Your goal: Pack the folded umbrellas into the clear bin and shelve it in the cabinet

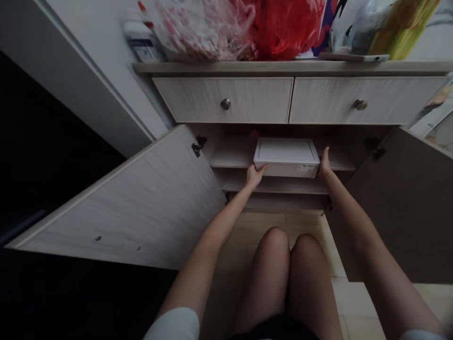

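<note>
A white shoebox-like box [288,153] with a small label on its front sits at the upper shelf [230,153] of an open cabinet, its front end reaching past the shelf edge. My left hand [255,175] grips the box's front left corner, thumb on the front face and fingers hidden beneath. Against the right side of the same box presses my right hand [324,164], thumb pointing up and the other fingers mostly hidden. Between them the two hands hold the box from both sides.
The left door [134,203] and right door [396,212] stand swung outward on either side of my arms. Two closed drawers with round knobs [225,104] run above. On the cabinet top are a red plastic bag [288,28], a clear bag [208,28] and a white bottle [141,41].
</note>
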Action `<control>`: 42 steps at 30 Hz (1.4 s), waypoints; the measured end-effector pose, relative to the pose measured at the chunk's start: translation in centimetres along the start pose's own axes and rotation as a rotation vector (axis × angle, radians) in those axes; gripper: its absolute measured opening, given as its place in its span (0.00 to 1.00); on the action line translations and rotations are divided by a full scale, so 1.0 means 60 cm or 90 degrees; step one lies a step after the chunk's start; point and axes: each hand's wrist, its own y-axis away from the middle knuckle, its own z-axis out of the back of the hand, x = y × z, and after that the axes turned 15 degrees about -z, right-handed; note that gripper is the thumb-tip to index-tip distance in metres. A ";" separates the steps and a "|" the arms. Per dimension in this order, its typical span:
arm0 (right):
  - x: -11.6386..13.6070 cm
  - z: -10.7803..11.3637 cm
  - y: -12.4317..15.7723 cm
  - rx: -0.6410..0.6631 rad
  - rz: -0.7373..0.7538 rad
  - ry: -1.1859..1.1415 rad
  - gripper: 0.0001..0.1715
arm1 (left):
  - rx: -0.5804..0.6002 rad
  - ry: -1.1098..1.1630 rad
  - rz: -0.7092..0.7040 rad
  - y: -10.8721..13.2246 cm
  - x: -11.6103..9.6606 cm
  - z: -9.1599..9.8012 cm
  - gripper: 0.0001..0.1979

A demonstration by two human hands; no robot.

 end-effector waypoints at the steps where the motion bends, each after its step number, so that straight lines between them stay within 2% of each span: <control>1: -0.004 -0.001 0.000 -0.042 0.012 -0.009 0.41 | 0.000 0.003 -0.001 -0.003 0.001 0.000 0.19; 4: -0.034 0.002 0.023 -0.202 0.130 -0.014 0.35 | -0.042 0.021 -0.034 -0.003 0.009 0.001 0.28; 6: -0.068 0.006 0.050 -0.253 0.241 0.025 0.28 | -0.061 0.032 -0.036 0.003 0.020 0.001 0.32; 9: -0.117 0.008 0.078 -0.253 0.329 0.095 0.26 | -0.057 0.029 0.010 0.011 0.038 -0.003 0.24; 12: -0.136 0.004 0.074 -0.266 0.327 0.092 0.25 | -0.081 -0.012 -0.032 0.009 0.049 -0.013 0.14; 15: -0.128 0.001 0.054 -0.260 0.282 0.092 0.23 | -0.085 -0.062 -0.090 -0.003 0.052 -0.019 0.11; 19: -0.111 -0.001 0.027 -0.235 0.246 0.097 0.23 | -0.077 -0.102 -0.116 -0.027 0.054 -0.022 0.11; 29: -0.111 -0.009 -0.070 -0.226 0.347 0.180 0.27 | -0.014 -0.268 -0.164 -0.098 0.066 -0.030 0.11; 34: -0.102 -0.013 -0.111 -0.218 0.352 0.224 0.29 | -0.005 -0.250 -0.155 -0.132 0.081 -0.043 0.11; 42: -0.076 -0.020 -0.154 -0.232 0.337 0.292 0.24 | 0.012 -0.198 -0.153 -0.184 0.096 -0.057 0.09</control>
